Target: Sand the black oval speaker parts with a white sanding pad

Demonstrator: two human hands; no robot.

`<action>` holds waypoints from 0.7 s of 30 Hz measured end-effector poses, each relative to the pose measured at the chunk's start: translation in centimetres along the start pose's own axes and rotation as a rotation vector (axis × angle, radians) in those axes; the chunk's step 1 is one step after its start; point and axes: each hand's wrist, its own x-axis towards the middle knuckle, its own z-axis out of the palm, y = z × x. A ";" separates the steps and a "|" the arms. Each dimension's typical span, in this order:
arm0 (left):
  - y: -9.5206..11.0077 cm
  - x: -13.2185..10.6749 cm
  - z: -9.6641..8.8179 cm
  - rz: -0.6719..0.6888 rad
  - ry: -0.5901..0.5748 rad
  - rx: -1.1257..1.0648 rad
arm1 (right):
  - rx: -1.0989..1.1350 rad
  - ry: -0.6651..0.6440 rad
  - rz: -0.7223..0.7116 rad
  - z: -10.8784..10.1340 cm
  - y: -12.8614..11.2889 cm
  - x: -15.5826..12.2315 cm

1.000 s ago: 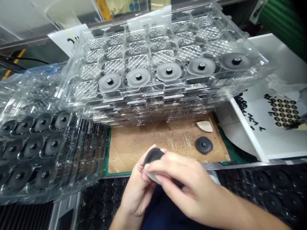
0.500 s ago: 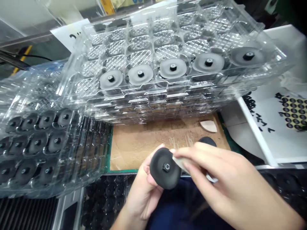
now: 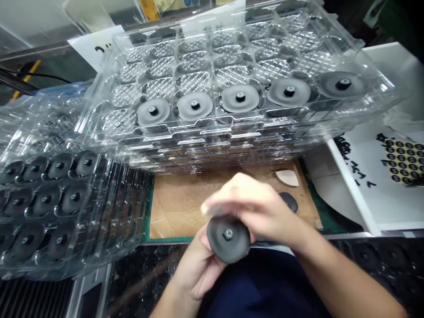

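A round-cornered black disc (image 3: 233, 249) with a short post and metal insert at its centre faces up above my lap. My left hand (image 3: 200, 276) is closed around its left side and underside. My right hand (image 3: 253, 201) arches over the disc's far edge, its fingers bent and smeared by motion. Under those fingertips a pale blur (image 3: 215, 210) shows, which looks like the thin white pad held there a moment before. Beyond the hands, a brown board (image 3: 175, 201) carries a white leaf-shaped piece (image 3: 287, 177) and a dark oval piece (image 3: 289, 201).
Stacked clear plastic trays (image 3: 195, 81) stand ahead, the top one holding several black discs in its near row. More discs fill a tray (image 3: 71, 212) at left. A white bin (image 3: 371, 207) at right contains black scraps and a sheet of round stickers (image 3: 402, 159).
My right hand has swung from the disc's right edge up and left over its far edge. The disc stays in my left hand, nearly in place.
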 end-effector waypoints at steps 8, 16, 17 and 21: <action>0.5 0.2 -2.4 0.128 0.080 -0.133 | -0.199 0.090 0.597 6.1 8.3 -6.3; 0.6 0.5 -2.8 0.199 0.104 -0.142 | -0.295 0.154 0.628 9.5 8.1 -8.6; 0.6 0.4 -2.8 0.202 0.102 -0.138 | -0.290 0.169 0.626 9.3 8.2 -8.4; 0.7 -0.3 -3.0 0.226 0.110 -0.100 | -0.215 0.222 0.603 7.0 8.6 -7.0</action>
